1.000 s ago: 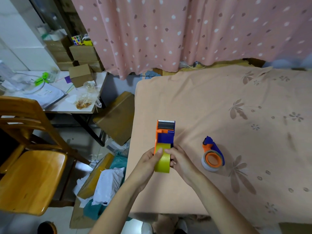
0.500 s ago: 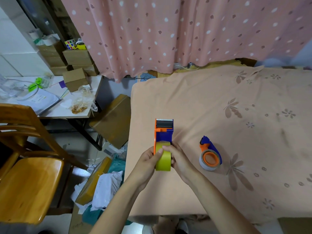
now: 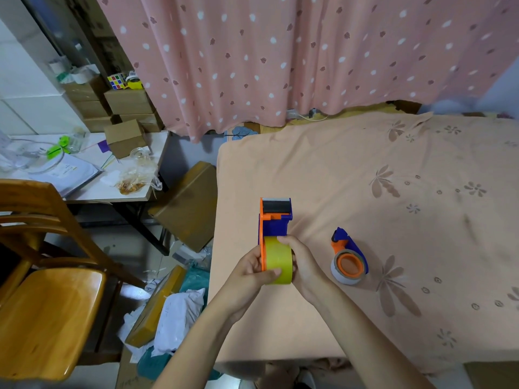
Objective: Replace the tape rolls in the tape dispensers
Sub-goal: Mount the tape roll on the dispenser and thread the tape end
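Note:
An orange and blue tape dispenser (image 3: pixel 274 220) stands on edge near the left side of the peach-covered table (image 3: pixel 365 192), its cutter end pointing away from me. A yellow tape roll (image 3: pixel 278 259) sits in its near end. My left hand (image 3: pixel 250 272) grips the orange side plate and the roll from the left, thumb across the roll's front. My right hand (image 3: pixel 304 262) clasps the roll from the right, fingers over its top. A second, smaller orange and blue dispenser (image 3: pixel 348 259) with a grey roll lies flat to the right, untouched.
The table's left edge drops off just left of my hands. Beyond it are a cardboard box (image 3: pixel 188 203), packages and bags on the floor (image 3: pixel 171 313), a wooden chair (image 3: pixel 42 276) and a cluttered white desk (image 3: pixel 92 175). A dotted pink curtain (image 3: pixel 280 51) hangs behind.
My left thumb has slid down across the front of the yellow roll and my right fingers have moved over its top. The dispenser stays in the same spot.

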The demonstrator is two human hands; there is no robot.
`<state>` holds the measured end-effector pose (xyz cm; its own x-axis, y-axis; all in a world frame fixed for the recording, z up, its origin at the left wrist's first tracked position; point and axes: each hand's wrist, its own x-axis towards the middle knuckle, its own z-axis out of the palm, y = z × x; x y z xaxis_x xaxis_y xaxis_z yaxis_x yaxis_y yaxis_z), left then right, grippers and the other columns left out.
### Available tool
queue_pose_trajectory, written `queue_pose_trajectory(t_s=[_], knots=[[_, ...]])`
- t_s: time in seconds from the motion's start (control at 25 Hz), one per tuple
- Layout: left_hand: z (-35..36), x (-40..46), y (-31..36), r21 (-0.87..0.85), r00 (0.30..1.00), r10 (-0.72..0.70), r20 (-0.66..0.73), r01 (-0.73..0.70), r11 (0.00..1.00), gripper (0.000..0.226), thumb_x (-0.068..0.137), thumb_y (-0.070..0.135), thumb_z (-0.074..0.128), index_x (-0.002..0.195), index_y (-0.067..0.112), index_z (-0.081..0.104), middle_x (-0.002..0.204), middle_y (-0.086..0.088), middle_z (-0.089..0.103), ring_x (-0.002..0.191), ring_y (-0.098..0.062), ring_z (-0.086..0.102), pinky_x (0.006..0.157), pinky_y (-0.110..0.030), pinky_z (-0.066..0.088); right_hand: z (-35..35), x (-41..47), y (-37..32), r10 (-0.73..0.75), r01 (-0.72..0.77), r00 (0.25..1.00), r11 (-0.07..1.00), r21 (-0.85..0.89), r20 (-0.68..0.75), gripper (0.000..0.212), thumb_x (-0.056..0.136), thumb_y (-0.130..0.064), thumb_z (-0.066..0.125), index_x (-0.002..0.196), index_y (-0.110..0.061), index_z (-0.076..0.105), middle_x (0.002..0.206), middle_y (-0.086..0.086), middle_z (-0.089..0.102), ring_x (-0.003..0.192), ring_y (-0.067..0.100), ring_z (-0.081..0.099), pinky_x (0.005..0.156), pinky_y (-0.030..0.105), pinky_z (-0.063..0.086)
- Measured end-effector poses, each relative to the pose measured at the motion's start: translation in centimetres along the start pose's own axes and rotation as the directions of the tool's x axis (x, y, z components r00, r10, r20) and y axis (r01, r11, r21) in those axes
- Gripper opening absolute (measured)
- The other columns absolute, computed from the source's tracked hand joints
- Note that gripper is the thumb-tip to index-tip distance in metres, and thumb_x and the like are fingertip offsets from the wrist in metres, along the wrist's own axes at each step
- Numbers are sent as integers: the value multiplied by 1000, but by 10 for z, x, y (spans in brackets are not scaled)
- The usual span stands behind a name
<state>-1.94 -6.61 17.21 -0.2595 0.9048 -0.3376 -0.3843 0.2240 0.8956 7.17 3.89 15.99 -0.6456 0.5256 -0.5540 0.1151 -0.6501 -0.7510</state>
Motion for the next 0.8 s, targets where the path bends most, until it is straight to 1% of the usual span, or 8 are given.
queue_pose_trajectory(t_s=[0.08, 0.24, 0.32, 0.4, 0.48, 0.56, 0.64, 0.8], knots=[[0, -1, 0, -13, 1000, 1, 0, -1, 1000, 57, 76, 9, 68, 129, 14, 50, 121, -9, 63, 118, -29, 58, 100, -43, 50, 1, -4, -1, 29, -29, 1000, 999, 23, 3, 34, 89, -29, 50, 115, -11, 62, 99, 15, 62, 90, 26, 60, 77, 38, 48], [5, -3, -2, -23, 1000, 27, -4, -27, 999, 55, 77, 6, 65, 129, 14, 50, 115, -5, 66, 112, -24, 61, 97, -41, 51, 0, -8, -4, 50, -50, 999, 999, 3, -5, 49, 79, -28, 54, 123, -7, 57, 99, 16, 62, 88, 26, 60, 76, 38, 49], [8, -4, -3, 22, 998, 49, -50, -47, 999, 54, 81, 1, 65, 131, 13, 49, 116, -5, 66, 108, -20, 63, 92, -35, 54, 0, -10, -6, 33, -38, 997, 996, -81, -68, 57, 71, -30, 61, 123, -9, 53, 105, 16, 62, 93, 26, 61, 81, 42, 50], [11, -5, -2, 112, 990, 79, -116, -66, 992, 50, 85, -3, 61, 130, 16, 48, 117, -3, 65, 107, -16, 63, 90, -29, 55, 0, -13, -7, -11, -26, 979, 984, -176, -204, 46, 75, -28, 65, 115, -13, 51, 109, 11, 62, 99, 26, 62, 91, 46, 53], [14, -5, -4, 240, 978, 134, -161, -93, 966, 49, 87, -1, 60, 129, 20, 47, 118, 0, 63, 107, -13, 63, 90, -26, 55, 0, -18, -7, -34, -40, 957, 968, -247, -288, 34, 78, -31, 67, 100, -12, 51, 97, 6, 60, 90, 20, 61, 78, 37, 53], [15, -5, -6, 361, 962, 203, -181, -128, 924, 45, 87, 1, 60, 125, 23, 48, 114, 2, 63, 106, -13, 63, 91, -27, 54, 4, -22, -9, -48, -45, 950, 957, -287, -309, 24, 80, -31, 66, 83, -12, 51, 73, 0, 48, 67, 14, 46, 59, 26, 37], [16, -4, -10, 474, 944, 264, -197, -144, 869, 38, 87, 2, 61, 118, 22, 49, 109, 0, 63, 101, -17, 62, 88, -27, 53, 5, -22, -10, -57, -49, 940, 954, -297, -337, 27, 78, -30, 67, 67, -16, 47, 61, -1, 38, 55, 13, 35, 52, 25, 28], [18, -6, -19, 635, 915, 348, -203, -148, 758, 29, 87, 5, 61, 105, 22, 46, 90, 5, 56, 81, -12, 57, 68, -16, 47, 3, -27, -11, -46, -68, 931, 953, -296, -362, 33, 80, -32, 70, 60, -13, 52, 52, -1, 42, 47, 11, 35, 47, 22, 30]])
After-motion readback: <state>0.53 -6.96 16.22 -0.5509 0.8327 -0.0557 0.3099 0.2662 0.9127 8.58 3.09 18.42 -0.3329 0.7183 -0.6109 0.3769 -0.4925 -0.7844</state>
